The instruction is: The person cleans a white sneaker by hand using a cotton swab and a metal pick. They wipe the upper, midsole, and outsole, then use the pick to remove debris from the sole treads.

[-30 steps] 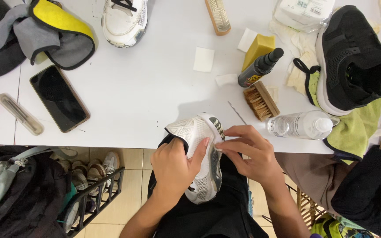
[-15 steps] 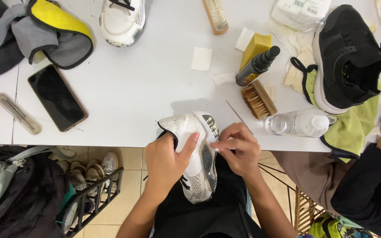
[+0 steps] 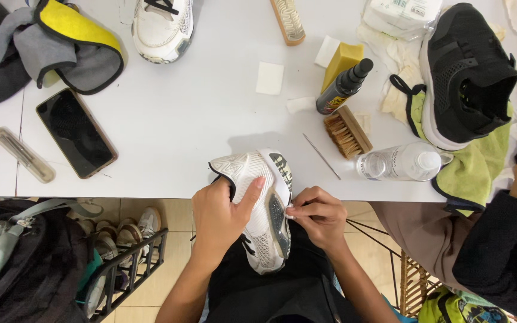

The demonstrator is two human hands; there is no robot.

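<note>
At lower centre, the left hand point(image 3: 219, 218) grips the white shoe point(image 3: 264, 209), now tipped further off the tabletop point(image 3: 181, 131) edge. The right hand point(image 3: 318, 215), fingers pinched shut, has slid down its sole.

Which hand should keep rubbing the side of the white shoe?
Probably the right hand: its pinched fingertips already touch the white shoe at its sole edge. The left hand is wrapped over the shoe's upper, holding it above the lap.

White shoe point(image 3: 261, 203) tipped further sideways (sole now facing right).
</note>
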